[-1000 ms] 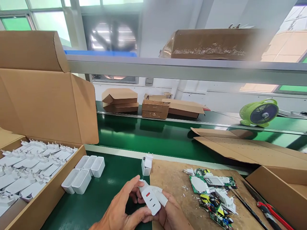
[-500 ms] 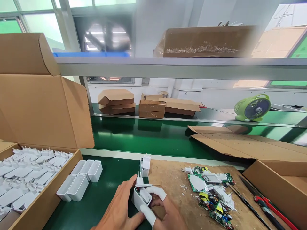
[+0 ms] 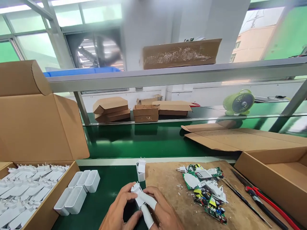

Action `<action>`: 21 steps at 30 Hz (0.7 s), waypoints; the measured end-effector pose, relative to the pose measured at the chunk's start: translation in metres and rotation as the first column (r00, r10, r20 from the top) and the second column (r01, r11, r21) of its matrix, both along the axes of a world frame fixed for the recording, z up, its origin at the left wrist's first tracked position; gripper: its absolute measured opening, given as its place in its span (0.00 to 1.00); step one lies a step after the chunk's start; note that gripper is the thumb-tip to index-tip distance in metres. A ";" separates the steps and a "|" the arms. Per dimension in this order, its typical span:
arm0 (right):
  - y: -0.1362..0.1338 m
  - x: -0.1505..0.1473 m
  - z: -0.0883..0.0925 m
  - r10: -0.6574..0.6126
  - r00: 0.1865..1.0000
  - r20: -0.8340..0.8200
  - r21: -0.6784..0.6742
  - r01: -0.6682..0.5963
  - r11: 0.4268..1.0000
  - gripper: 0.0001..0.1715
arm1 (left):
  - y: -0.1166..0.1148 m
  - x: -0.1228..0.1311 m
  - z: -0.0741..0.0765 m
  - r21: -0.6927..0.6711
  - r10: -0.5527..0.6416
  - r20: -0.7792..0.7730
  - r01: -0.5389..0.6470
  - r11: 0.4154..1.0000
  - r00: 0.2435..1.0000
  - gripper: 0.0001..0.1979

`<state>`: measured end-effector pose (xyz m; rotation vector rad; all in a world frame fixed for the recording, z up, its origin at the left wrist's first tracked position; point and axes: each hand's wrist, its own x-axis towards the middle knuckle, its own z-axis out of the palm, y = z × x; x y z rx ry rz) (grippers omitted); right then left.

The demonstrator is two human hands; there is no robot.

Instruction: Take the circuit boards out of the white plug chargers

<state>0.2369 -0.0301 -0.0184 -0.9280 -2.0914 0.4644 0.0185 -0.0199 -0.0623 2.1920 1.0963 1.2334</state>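
Observation:
Both of my hands hold one white plug adapter (image 3: 137,189) low in the middle of the view. My left hand (image 3: 120,207) grips its left side with thumb and fingers. White finger covers wrap the thumb and a finger of my right hand (image 3: 163,209), which presses on the adapter from the right. The adapter's prongs point away from me; its lower part is hidden by my fingers. Just beyond stands another white adapter (image 3: 141,169), upright at the edge of the brown board (image 3: 168,198).
Left, a cardboard box (image 3: 55,188) holds many white plug covers; beside it stand several white casings (image 3: 76,199). Right lie circuit boards (image 3: 192,180), a thin metal tool (image 3: 247,203), red-and-black pliers (image 3: 257,195) and an open carton (image 3: 275,185). A green fan (image 3: 240,102) stands behind.
The adapter's cover, which sat tilted with the inside showing, now lies over the casing under my right fingers. My head view has shifted, moving the surroundings slightly left.

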 end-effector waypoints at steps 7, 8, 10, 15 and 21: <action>-0.002 0.000 0.004 -0.063 0.996 -0.058 -0.367 0.037 0.929 0.24 | 0.004 0.000 -0.006 0.172 0.101 -0.122 -0.079 0.982 0.987 0.15; 0.000 0.000 0.002 -0.075 0.990 -0.120 -0.417 0.018 0.909 0.22 | 0.009 -0.001 -0.006 0.163 0.127 -0.112 -0.108 0.981 0.986 0.13; 0.007 0.000 -0.003 -0.116 0.973 -0.197 -0.457 0.013 0.889 0.22 | 0.021 -0.005 -0.002 0.097 0.169 -0.100 -0.159 0.982 0.981 0.11; 0.013 0.002 -0.012 -0.134 0.982 -0.133 -0.398 0.070 0.915 0.21 | 0.065 -0.010 0.016 -0.066 0.195 -0.052 -0.198 0.978 0.979 0.13; 0.009 0.007 -0.015 -0.124 0.992 0.010 -0.257 0.123 0.959 0.24 | 0.086 0.011 0.022 -0.060 0.176 -0.083 -0.181 0.982 0.981 0.14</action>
